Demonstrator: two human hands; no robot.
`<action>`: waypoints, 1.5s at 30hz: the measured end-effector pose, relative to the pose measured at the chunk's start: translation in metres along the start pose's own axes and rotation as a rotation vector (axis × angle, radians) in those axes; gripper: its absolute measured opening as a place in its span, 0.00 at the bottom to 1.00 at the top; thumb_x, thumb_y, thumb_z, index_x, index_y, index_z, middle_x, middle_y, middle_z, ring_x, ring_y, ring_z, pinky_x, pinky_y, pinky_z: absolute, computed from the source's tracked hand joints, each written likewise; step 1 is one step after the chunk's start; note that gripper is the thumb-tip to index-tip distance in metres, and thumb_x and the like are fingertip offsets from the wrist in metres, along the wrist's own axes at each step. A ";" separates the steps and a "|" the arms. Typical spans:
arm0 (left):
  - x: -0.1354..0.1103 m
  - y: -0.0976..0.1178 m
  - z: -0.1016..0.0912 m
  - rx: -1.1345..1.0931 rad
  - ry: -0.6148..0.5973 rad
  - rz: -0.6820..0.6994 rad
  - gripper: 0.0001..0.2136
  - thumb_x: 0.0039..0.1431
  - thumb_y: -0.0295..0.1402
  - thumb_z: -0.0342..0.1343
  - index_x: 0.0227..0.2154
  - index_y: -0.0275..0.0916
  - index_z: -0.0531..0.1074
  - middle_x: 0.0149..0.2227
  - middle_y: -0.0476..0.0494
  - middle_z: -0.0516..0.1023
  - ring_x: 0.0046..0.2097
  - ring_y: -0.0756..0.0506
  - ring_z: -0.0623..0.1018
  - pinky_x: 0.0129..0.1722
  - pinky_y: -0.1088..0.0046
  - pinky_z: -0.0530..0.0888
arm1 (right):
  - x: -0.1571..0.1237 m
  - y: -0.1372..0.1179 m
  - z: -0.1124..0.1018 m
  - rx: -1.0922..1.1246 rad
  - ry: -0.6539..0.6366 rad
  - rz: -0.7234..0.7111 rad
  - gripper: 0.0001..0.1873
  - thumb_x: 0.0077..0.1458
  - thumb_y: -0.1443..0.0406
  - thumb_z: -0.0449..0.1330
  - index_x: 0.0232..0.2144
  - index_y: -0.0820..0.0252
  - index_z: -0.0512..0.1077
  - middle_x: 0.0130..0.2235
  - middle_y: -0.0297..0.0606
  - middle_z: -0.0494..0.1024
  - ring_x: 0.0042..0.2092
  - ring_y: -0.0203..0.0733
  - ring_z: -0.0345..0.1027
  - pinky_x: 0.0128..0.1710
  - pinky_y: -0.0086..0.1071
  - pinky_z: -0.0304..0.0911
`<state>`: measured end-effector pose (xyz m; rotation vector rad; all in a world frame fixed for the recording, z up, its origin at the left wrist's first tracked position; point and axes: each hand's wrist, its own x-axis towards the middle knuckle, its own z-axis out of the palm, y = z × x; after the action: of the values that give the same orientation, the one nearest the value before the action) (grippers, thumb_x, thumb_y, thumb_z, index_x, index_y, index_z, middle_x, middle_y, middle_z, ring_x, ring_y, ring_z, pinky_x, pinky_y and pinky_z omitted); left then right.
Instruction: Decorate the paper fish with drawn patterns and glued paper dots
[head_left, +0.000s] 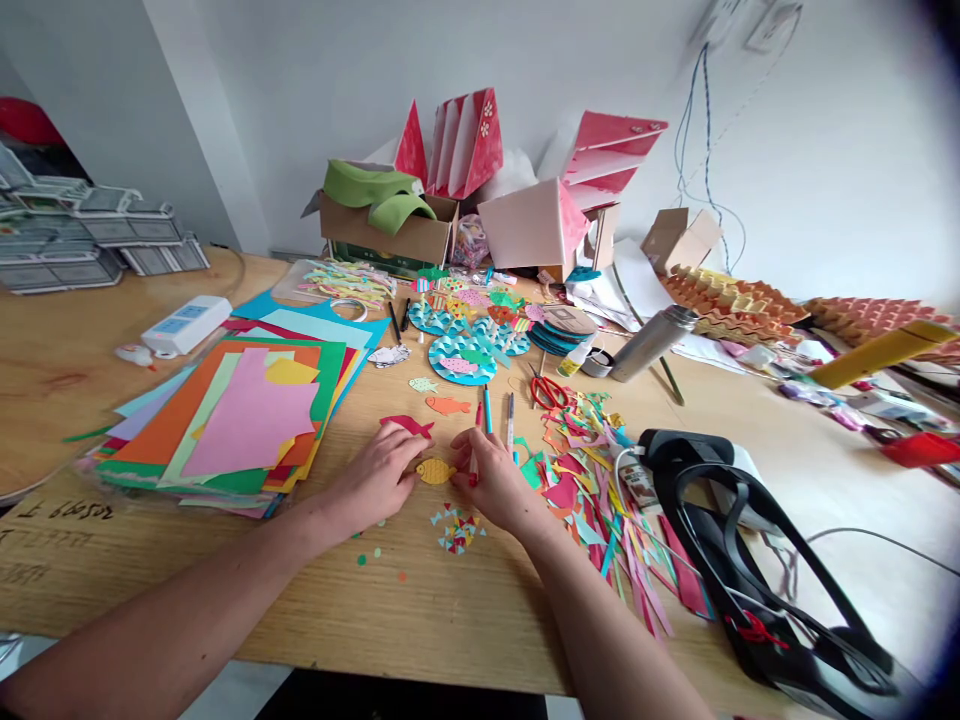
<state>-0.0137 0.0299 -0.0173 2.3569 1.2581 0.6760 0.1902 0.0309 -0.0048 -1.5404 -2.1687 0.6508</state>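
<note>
Yellow paper fish (435, 471) between both hands
Left hand (371, 478) rests fingertips on its flimsy edge, best pressed flat; right hand (491, 482) curls closed around a red pen (476, 440).

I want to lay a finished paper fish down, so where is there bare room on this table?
Bare wood shows at the table's left end, beyond the stack of coloured paper, and in front of the left hand and right hand. It is crowded right of the right hand, among the paper scraps, and around the blue paper circles.
</note>
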 end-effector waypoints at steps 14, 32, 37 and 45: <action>0.001 -0.001 0.002 -0.121 0.066 -0.120 0.22 0.52 0.17 0.54 0.50 0.38 0.73 0.38 0.43 0.75 0.42 0.45 0.76 0.46 0.67 0.75 | -0.002 -0.002 0.001 -0.030 0.000 -0.050 0.19 0.47 0.77 0.61 0.41 0.57 0.65 0.36 0.35 0.78 0.45 0.49 0.65 0.45 0.42 0.58; 0.009 0.009 -0.019 -0.900 0.026 -0.378 0.21 0.51 0.31 0.59 0.50 0.35 0.73 0.41 0.41 0.82 0.45 0.44 0.79 0.47 0.66 0.74 | 0.003 0.002 0.008 0.652 0.241 -0.002 0.15 0.53 0.55 0.64 0.37 0.55 0.67 0.31 0.34 0.76 0.35 0.42 0.73 0.37 0.36 0.68; 0.008 0.010 -0.019 -0.951 0.015 -0.443 0.21 0.50 0.33 0.60 0.49 0.35 0.73 0.42 0.40 0.83 0.45 0.42 0.81 0.50 0.64 0.73 | 0.002 0.001 0.011 0.696 0.257 0.027 0.16 0.51 0.55 0.65 0.37 0.55 0.67 0.30 0.34 0.76 0.33 0.42 0.72 0.35 0.36 0.67; 0.009 0.012 -0.015 -0.948 0.020 -0.462 0.20 0.49 0.31 0.59 0.47 0.33 0.74 0.37 0.41 0.84 0.45 0.42 0.81 0.48 0.64 0.75 | 0.000 -0.003 0.011 0.709 0.255 0.028 0.16 0.51 0.55 0.65 0.36 0.56 0.67 0.28 0.33 0.75 0.30 0.40 0.69 0.32 0.34 0.64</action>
<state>-0.0105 0.0331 0.0035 1.2490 1.0809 0.8752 0.1814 0.0289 -0.0115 -1.1829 -1.4908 1.0274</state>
